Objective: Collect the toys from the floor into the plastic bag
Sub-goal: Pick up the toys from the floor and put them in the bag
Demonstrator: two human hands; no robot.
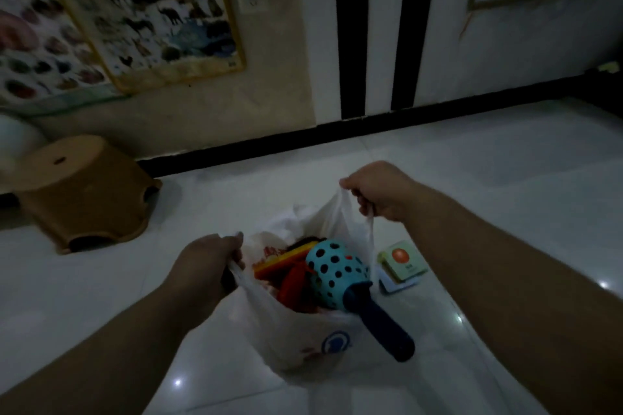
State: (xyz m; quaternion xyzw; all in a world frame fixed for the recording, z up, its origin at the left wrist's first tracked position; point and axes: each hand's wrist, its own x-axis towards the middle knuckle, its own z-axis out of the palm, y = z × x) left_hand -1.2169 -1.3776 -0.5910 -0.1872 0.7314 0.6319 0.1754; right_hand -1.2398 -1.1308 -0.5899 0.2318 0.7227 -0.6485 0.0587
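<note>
Head camera, dim room: a person's two bare hands hold open a white plastic bag (303,340) above a pale tiled floor (505,178). The left hand (209,263) has its fingers (236,239) curled tight around the bag's near-left handle; the right hand (381,192) has its fingers (362,204) closed over the far-right handle, pulling the mouth of the bag wide. Inside sits a turquoise toy with black dots (337,269), its dark blue handle (387,323) poking out over the bag's near rim. Beside it in the bag lie red and yellow toys (286,273) (their exact shapes are hard to make out in the low light). On the floor just right of the bag lies a small green card with an orange circle (401,261), resting on top of a pale blue and white piece (394,285). A brown plastic stool (84,192) stands near the wall at left, below an animal poster (161,10). Two black vertical stripes (350,27) mark the white wall behind.
</note>
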